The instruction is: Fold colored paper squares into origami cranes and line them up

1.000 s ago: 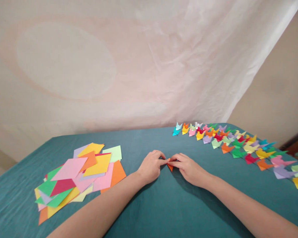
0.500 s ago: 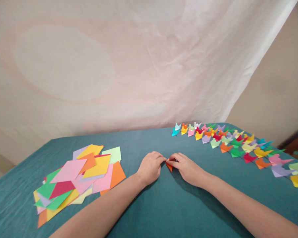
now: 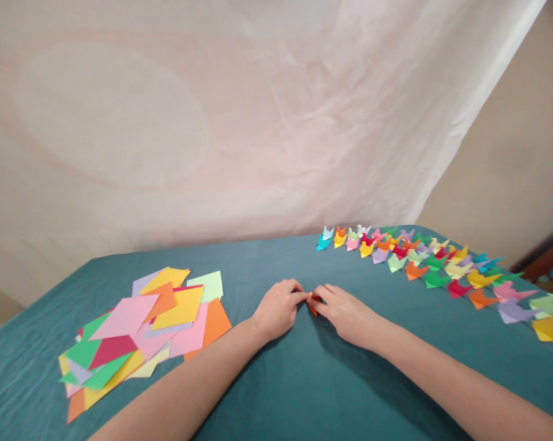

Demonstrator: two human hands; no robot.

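A: Clock centred on the orange piece point(image 3: 313, 311), twelve pointing away from the person. Hands?

B: Left hand point(image 3: 280, 311) at nine, right hand point(image 3: 345, 311) at three, both touching the piece. Left: thumb and finger narrow, pinched at its upper tip. Right: thumb and fingers closed on it, covering much of it

A: Height of the piece?

B: Low over the table point(image 3: 267, 392), between the fingertips. Contact with the surface: cannot tell

A: Shape?

B: Small, folded, one pointed end showing toward five. Other folds hidden by the fingers

A: Done, as far as visible?

B: Folded birds point(image 3: 436, 280) in rows, sweeping from just past twelve round to three, apart from the right hand. Mixed colours; too crowded at the far end for a sure count. Judged complete

A: Left over?

B: Flat sheets point(image 3: 150, 337) in a loose, overlapping pile between eight and nine, near the left forearm. No creases made out; I read them as unworked

A: Stage of the piece in hand?

B: Probably late in folding, since it looks far smaller than a flat sheet. Not confirmed: no head or tail can be made out under the fingers
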